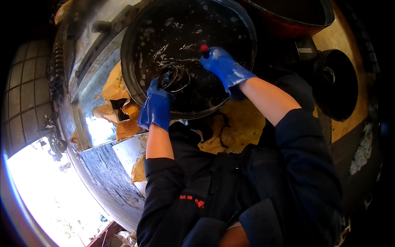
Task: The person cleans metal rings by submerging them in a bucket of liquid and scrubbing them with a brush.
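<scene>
A large round black tub [126, 76] in front of me holds dark liquid with bubbles and ripples on top. My left hand [156, 105], in a blue rubber glove, is closed at the tub's near left side on a shiny ring-shaped part [168, 78], which sits partly in the liquid. My right hand [224, 68], gloved the same way, is over the right half of the tub. Its fingers are closed round a tool with a red end [204, 48]; the rest of that tool is hidden by the glove and the dark liquid.
A dark tub with a reddish side [288, 25] stands at the far right. Nearer on the right is a round black pan [335, 84]. Torn brown paper [117, 90] lies left of the tub, and a stained yellowish sheet [240, 127] lies below it.
</scene>
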Demonstrator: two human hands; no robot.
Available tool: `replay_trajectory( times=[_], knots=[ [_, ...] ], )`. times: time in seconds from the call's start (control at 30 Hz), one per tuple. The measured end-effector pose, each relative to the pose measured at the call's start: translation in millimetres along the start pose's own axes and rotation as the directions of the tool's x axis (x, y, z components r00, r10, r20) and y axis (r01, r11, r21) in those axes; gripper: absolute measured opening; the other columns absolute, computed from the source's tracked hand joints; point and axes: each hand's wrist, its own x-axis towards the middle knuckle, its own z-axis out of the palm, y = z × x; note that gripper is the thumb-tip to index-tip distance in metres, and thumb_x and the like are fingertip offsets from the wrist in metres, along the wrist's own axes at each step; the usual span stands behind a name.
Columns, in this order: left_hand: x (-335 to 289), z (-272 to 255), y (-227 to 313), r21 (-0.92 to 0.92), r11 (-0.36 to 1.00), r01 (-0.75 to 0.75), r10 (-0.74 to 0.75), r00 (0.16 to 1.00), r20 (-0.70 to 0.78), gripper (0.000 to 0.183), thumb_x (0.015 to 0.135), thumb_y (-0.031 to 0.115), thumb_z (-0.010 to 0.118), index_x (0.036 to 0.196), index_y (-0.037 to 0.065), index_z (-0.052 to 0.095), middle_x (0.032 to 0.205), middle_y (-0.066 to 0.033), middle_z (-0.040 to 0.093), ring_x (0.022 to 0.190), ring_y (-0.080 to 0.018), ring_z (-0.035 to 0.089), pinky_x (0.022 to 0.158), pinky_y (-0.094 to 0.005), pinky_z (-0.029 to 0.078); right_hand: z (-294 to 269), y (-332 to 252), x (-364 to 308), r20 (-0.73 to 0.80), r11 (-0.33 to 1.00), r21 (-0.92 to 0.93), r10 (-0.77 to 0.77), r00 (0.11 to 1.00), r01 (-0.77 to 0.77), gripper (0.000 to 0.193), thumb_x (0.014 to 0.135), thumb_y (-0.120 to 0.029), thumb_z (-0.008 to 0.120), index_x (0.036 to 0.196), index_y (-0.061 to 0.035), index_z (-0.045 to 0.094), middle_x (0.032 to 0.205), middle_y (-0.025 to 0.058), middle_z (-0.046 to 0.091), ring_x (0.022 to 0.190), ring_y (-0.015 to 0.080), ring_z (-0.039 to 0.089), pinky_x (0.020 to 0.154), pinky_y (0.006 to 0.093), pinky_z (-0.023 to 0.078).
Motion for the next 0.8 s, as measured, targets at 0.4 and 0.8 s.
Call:
replay_trajectory(
  times=[0.4, 0.8],
  knots=[
    [26.6, -3.1, -17.1, -0.163, 0.927, -0.338, 0.36, 0.924, 0.132, 0.035, 0.099, 0.02, 0.065, 0.128, 0.0, 0.067, 0.119, -0.0176, 0.073, 0.108, -0.0281, 0.069, 0.099, -0.0417, 0.054, 6.2, -56.3, -24.0, 0.295, 0.992, 0.065, -0.127, 0.947, 0.113, 0.032, 0.098, -0.038, 0.069, 0.114, -0.0118, 0.076, 0.097, 0.0089, 0.077, 0.091, 0.0188, 0.071, 0.088, 0.0336, 0.056],
    [-22.9, 36.2, 30.6, 0.608, 0.579, -0.543, 0.265, 0.831, 0.49, 0.046, 0.091, 0.027, 0.075, 0.134, 0.013, 0.068, 0.125, -0.0141, 0.073, 0.115, -0.0315, 0.07, 0.1, -0.0397, 0.055, 8.5, -35.8, -0.6, 0.089, 0.82, 0.55, -0.242, 0.966, 0.155, 0.025, 0.093, -0.028, 0.07, 0.098, -0.0038, 0.073, 0.082, 0.0079, 0.07, 0.076, 0.0146, 0.064, 0.075, 0.032, 0.051]
  ],
)
